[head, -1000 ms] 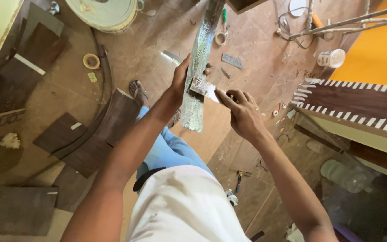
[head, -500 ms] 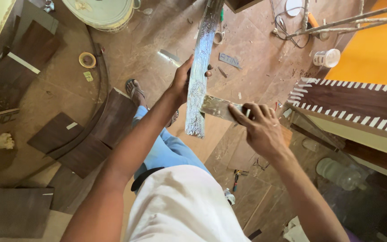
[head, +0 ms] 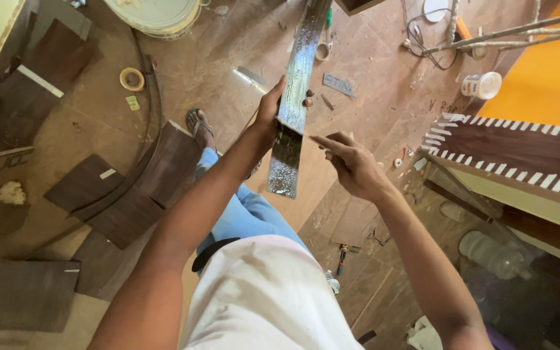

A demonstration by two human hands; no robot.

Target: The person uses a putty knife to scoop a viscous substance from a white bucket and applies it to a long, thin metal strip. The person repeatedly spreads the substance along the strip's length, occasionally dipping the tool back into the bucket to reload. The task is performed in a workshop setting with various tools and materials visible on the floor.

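The left hand (head: 268,120) grips the left edge of a long glossy strip (head: 295,97), held in the air above the floor (head: 215,71). The right hand (head: 351,165) is loosely open, fingers just beside the strip. The strip looks thin, stiff and slippery; best held by its edges.

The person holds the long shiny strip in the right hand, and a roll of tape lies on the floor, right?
Not quite. The head view shows the left hand holding the strip; the right hand is beside it. The tape roll is on the floor.
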